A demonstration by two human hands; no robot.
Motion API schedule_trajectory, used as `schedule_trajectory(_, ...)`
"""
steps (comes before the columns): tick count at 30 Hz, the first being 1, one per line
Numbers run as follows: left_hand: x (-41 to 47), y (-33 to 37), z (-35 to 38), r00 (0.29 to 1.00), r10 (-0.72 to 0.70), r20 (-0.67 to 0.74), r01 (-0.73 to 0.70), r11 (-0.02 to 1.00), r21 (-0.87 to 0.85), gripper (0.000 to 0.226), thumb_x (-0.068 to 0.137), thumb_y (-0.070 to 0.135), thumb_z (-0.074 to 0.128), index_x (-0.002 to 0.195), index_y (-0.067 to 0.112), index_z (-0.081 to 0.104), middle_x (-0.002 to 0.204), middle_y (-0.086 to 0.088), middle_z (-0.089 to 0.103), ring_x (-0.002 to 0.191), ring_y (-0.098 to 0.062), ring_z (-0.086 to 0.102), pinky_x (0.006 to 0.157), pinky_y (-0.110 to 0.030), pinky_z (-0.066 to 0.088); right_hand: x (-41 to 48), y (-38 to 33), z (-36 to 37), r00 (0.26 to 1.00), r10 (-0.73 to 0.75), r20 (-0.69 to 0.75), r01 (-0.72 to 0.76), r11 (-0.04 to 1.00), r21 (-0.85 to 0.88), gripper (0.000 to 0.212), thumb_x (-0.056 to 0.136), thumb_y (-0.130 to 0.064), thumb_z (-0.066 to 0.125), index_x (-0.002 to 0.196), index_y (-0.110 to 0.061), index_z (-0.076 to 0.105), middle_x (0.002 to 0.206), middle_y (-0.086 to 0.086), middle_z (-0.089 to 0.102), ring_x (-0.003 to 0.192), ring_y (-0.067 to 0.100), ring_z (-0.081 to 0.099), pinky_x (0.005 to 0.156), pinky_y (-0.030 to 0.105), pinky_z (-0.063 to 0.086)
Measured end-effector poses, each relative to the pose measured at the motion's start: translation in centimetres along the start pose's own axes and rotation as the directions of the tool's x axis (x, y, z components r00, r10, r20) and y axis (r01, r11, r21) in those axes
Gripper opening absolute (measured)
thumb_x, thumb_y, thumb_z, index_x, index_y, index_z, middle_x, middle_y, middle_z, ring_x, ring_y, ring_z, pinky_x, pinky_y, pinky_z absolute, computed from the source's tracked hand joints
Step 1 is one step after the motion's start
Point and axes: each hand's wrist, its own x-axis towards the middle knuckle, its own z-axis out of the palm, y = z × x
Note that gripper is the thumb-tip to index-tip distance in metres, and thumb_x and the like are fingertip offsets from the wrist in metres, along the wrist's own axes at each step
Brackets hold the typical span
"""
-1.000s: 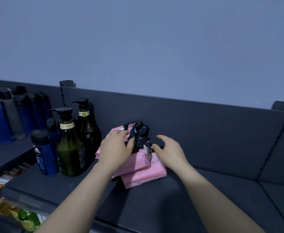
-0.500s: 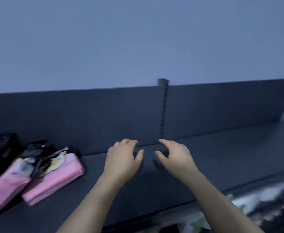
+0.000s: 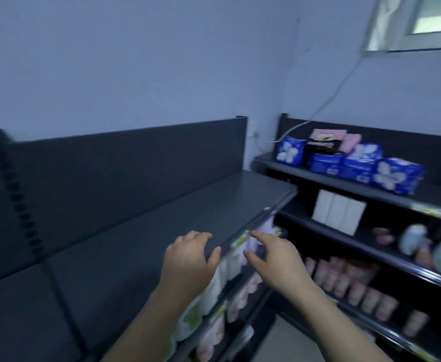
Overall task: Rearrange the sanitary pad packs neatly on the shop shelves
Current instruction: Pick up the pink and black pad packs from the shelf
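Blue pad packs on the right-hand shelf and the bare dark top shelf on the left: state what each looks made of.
Blue pad packs: soft plastic film, slightly glossy; puffy rounded corners and printed white flower shapes suggest it. Dark shelf: probably painted sheet metal, matt; thin flat deck, slotted upright behind. Blur leaves both uncertain.

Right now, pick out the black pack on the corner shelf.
The black pack, just right of the leftmost blue pack; the others are blue or pink.
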Motion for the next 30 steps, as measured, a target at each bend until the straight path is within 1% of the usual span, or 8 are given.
schedule_trajectory(4, 3.6, 7.9, 5.3, 0.996, 0.077, 0.053, -0.072, 0.994, -0.079, 0.053, 0.086, 0.054, 0.033, 0.123, 0.027, 0.058, 0.121, 0.007, 0.059, 0.109, -0.019, 0.055, 0.091, -0.030, 0.040, 0.6, 9.1, -4.4, 0.993, 0.109, -0.048, -0.112, 0.992, -0.060, 0.051, 0.091, -0.043, 0.054, 0.138, -0.027, 0.048, 0.129, -0.004, 0.062, 0.121, 0.017, 0.054, 0.106, 0.036, 0.036)
schedule_trajectory(8, 6.6, 15.4, 10.2, 0.984, 0.170, 0.061, -0.159, 0.977, -0.144, 0.051, 0.089, 0.054, 0.038, 0.127, 0.027, 0.058, 0.124, 0.006, 0.060, 0.114, -0.020, 0.055, 0.095, -0.033, 0.041, 0.6, 17.0, -8.0, 0.971, 0.219, -0.096, -0.225, 0.972, -0.061, 0.053, 0.091, -0.046, 0.054, 0.140, -0.029, 0.046, 0.127, -0.006, 0.062, 0.112, 0.016, 0.060, 0.104, 0.039, 0.040)
schedule_trajectory(11, 9.0, 19.9, 13.1, 0.966, 0.242, 0.086, -0.225, 0.959, -0.172, 0.044, 0.094, 0.049, 0.045, 0.131, 0.027, 0.056, 0.129, 0.007, 0.058, 0.119, -0.018, 0.053, 0.097, -0.032, 0.041, 0.9, 21.6, -10.0, 0.951, 0.276, -0.141, -0.286, 0.956, -0.062, 0.053, 0.090, -0.045, 0.055, 0.140, -0.029, 0.047, 0.121, -0.005, 0.065, 0.114, 0.014, 0.058, 0.105, 0.040, 0.039)
schedule_trajectory(13, 10.6, 22.2, 14.6, 0.956, 0.277, 0.099, -0.255, 0.947, -0.194, 0.045, 0.095, 0.048, 0.045, 0.133, 0.025, 0.054, 0.131, 0.006, 0.057, 0.119, -0.017, 0.053, 0.099, -0.033, 0.041, 1.3, 24.1, -11.1, 0.939, 0.306, -0.159, -0.319, 0.946, -0.065, 0.053, 0.091, -0.045, 0.055, 0.140, -0.028, 0.047, 0.125, -0.005, 0.064, 0.118, 0.014, 0.056, 0.107, 0.038, 0.037)
schedule_trajectory(19, 16.7, 27.2, 18.9, 0.930, 0.353, 0.098, -0.326, 0.920, -0.216, 0.044, 0.095, 0.048, 0.045, 0.133, 0.026, 0.053, 0.131, 0.005, 0.056, 0.117, -0.017, 0.053, 0.098, -0.035, 0.042, 4.6, 30.6, -12.8, 0.904, 0.377, -0.202, -0.399, 0.913, -0.084, 0.052, 0.092, -0.044, 0.055, 0.140, -0.027, 0.046, 0.131, -0.004, 0.060, 0.122, 0.015, 0.053, 0.108, 0.038, 0.035)
schedule_trajectory(22, 20.2, 28.7, 20.6, 0.916, 0.384, 0.112, -0.352, 0.907, -0.232, 0.043, 0.095, 0.047, 0.046, 0.132, 0.025, 0.054, 0.129, 0.005, 0.056, 0.111, -0.017, 0.056, 0.096, -0.035, 0.043, 7.2, 32.8, -13.2, 0.895, 0.394, -0.212, -0.422, 0.900, -0.110, 0.051, 0.092, -0.044, 0.053, 0.140, -0.027, 0.046, 0.134, -0.006, 0.058, 0.124, 0.013, 0.051, 0.108, 0.032, 0.033)
schedule_trajectory(25, 24.4, 29.8, 22.0, 0.908, 0.405, 0.110, -0.368, 0.894, -0.255, 0.043, 0.095, 0.046, 0.047, 0.132, 0.024, 0.055, 0.128, 0.004, 0.057, 0.112, -0.017, 0.055, 0.097, -0.036, 0.043, 10.9, 34.5, -13.7, 0.882, 0.416, -0.220, -0.443, 0.892, -0.091, 0.051, 0.092, -0.043, 0.054, 0.140, -0.028, 0.046, 0.132, -0.006, 0.059, 0.122, 0.012, 0.053, 0.105, 0.030, 0.036)
schedule_trajectory(30, 32.7, 31.0, 23.1, 0.901, 0.422, 0.101, -0.390, 0.889, -0.241, 0.045, 0.096, 0.047, 0.046, 0.134, 0.023, 0.053, 0.132, 0.003, 0.055, 0.114, -0.019, 0.054, 0.098, -0.037, 0.042, 18.2, 36.9, -14.9, 0.853, 0.455, -0.256, -0.479, 0.877, -0.040, 0.050, 0.090, -0.041, 0.057, 0.138, -0.026, 0.050, 0.125, -0.003, 0.064, 0.115, 0.014, 0.057, 0.102, 0.033, 0.040)
